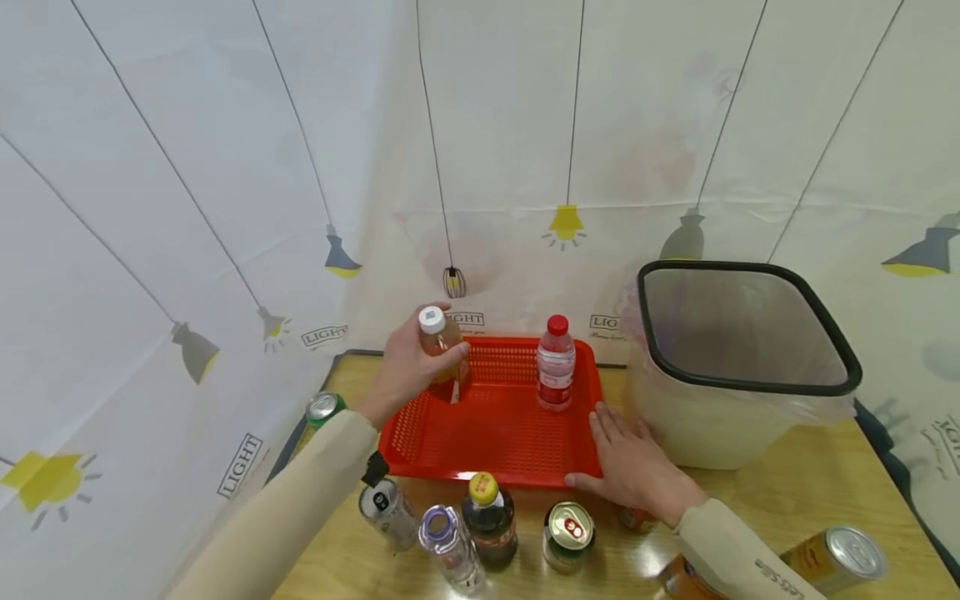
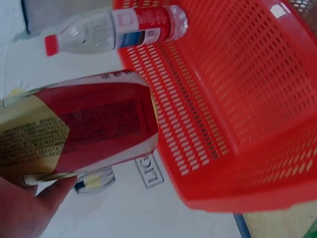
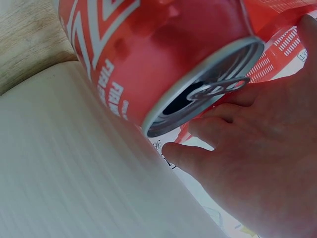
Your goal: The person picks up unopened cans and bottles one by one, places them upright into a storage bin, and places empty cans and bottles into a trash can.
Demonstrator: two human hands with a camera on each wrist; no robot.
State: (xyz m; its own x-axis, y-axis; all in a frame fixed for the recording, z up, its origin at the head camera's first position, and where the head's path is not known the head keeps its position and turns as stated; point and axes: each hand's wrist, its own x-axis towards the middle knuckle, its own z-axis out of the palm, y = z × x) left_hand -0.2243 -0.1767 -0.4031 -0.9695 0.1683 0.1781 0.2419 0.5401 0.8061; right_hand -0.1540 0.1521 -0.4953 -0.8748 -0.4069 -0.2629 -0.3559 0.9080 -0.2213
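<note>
Amber bottle (image 1: 442,337), white cap, red-and-cream label, clamped between the thumb and curled fingers of the left hand (image 1: 408,360). It is held over the back left of the red basket (image 1: 495,437); cannot tell whether it touches the side. Right hand (image 1: 637,467): fingers straight and slightly apart at the basket's right rim, thumb stretched wide to the front rim, nothing gripped.

Just beside that hand, red can (image 3: 153,54), top opened, tab on; mostly hidden in the head view. Standing inside the basket, back right: red-capped bottle (image 1: 556,371), clear, part red label.

On the worktop (image 1: 795,475), along the basket's front, left to right: silver can (image 1: 392,518), purple-ringed bottle (image 1: 452,550), yellow-capped bottle (image 1: 490,527) with dark contents, gold-topped can (image 1: 568,537). Green can (image 1: 324,408) left of the basket, partly behind the left sleeve (image 1: 300,500). Two orange cans (image 1: 834,558) at right, one partly under the right sleeve (image 1: 738,546).

Bin (image 1: 697,425), pale, black rim, liner, right of the basket. Behind everything, white sheet (image 1: 510,150) printed with hanging lamps.
</note>
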